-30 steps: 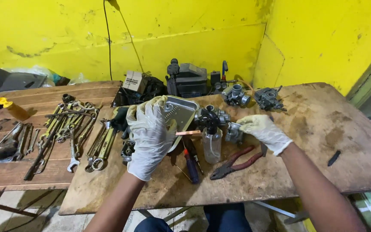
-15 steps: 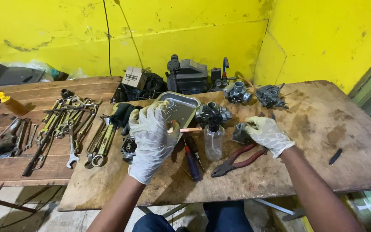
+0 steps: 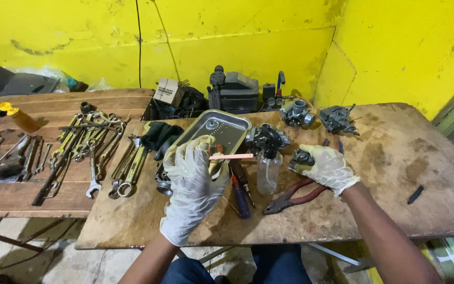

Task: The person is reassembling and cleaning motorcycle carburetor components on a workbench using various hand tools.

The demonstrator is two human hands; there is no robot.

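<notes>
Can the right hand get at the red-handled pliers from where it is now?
Probably yes. The right hand rests on the table just above the red-handled pliers, nothing lying between them. But it already grips a small dark metal part, so it may have to set that down first.
</notes>
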